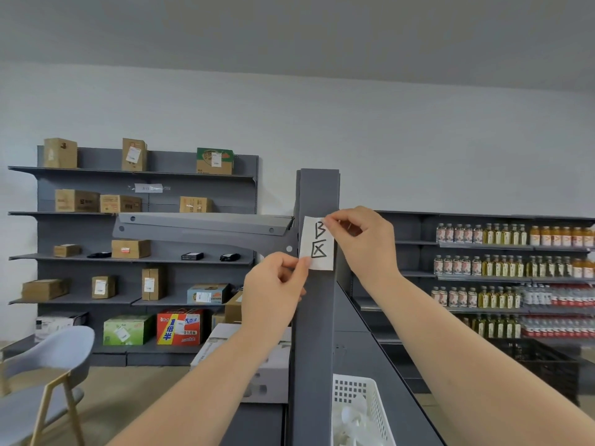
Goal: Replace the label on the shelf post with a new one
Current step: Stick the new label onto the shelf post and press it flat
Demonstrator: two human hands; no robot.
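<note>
White paper with two bold black marks, a "B" above a boxed character, makes up the label [317,243], which lies against the front face of the grey shelf post [317,317] a little below its top. The left hand [277,281] pinches the label's lower left corner between thumb and forefinger, while the right hand [360,239] pinches its upper right corner, the other fingers [349,227] curled in loosely. Gripping opposite corners keeps the sheet taut and square to the post, which suits either peeling it off cleanly or lining it up before pressing it down; from this one view I cannot tell which, nor whether this is the old label or the new one. The left edge of the paper overhangs the post slightly, so it looks only partly stuck, if at all. Both forearms reach up from below, flanking the post so neither blocks the writing. A white perforated basket [370,400] sits low beside the post, its contents unclear. Behind stand shelves with cardboard boxes [130,248] on the left and rows of bottles [483,266] on the right.
</note>
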